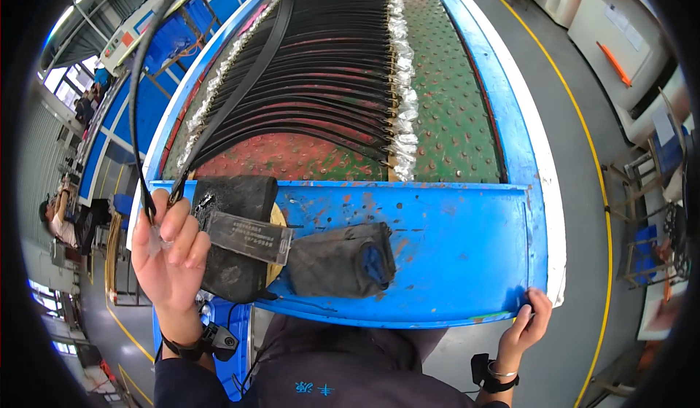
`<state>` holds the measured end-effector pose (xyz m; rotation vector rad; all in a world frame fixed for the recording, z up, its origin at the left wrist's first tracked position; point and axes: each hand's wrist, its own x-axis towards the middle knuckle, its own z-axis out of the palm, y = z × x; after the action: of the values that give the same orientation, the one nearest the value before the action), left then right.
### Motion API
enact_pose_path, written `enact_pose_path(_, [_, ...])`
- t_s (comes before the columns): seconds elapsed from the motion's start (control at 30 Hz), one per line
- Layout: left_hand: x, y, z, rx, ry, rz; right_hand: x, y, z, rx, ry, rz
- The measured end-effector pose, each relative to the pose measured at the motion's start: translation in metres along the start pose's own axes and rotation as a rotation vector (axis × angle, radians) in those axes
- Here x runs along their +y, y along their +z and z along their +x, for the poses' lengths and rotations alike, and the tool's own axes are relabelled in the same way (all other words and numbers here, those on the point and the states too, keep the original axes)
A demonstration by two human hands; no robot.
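A long black strap (251,80) rises from my left hand (171,251) and loops over the top of the view. My left hand is closed on its two ends, and a bit of clear plastic shows between the fingers. Many similar black straps (321,65) lie side by side across the table, their ends wrapped in clear crinkled plastic (403,109). My right hand (529,320) is at the near right corner of the blue ledge (445,262), its fingers bent over the edge.
Near my left hand lie a black pad (237,277), a clear ruler-like plate (250,237) and a folded dark cloth (339,262). The straps rest on a studded green and red surface (452,116) inside a blue frame. Machines stand to the right; people are far left.
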<state>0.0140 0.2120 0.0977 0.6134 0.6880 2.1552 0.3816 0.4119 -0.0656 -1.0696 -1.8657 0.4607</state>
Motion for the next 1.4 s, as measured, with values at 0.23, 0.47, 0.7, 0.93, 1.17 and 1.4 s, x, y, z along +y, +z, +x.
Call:
enact_pose_path(0.23, [0.003, 0.070, 0.005, 0.177, 0.036, 0.039, -0.008, -0.019, 0.032, -0.272, 0.017, 0.096])
enact_pose_path(0.47, [-0.005, 0.160, 0.003, 0.245, 0.101, -0.039, -0.015, -0.072, 0.096, -0.726, -0.064, 0.161])
enact_pose_path(0.7, [-0.020, 0.218, -0.004, 0.257, 0.113, -0.092, 0.004, -0.099, 0.138, -0.886, -0.171, 0.083])
enact_pose_path(0.93, [0.002, 0.220, -0.007, 0.322, 0.335, 0.035, -0.002, -0.075, 0.183, -0.989, -0.324, 0.055])
enact_pose_path(1.17, [-0.027, 0.189, 0.014, 0.397, 0.480, 0.024, 0.059, -0.090, 0.211, -1.056, -0.098, -0.097])
enact_pose_path(1.4, [-0.073, 0.231, 0.017, 0.478, 0.484, 0.026, 0.256, -0.143, 0.186, -0.947, 0.268, -0.216])
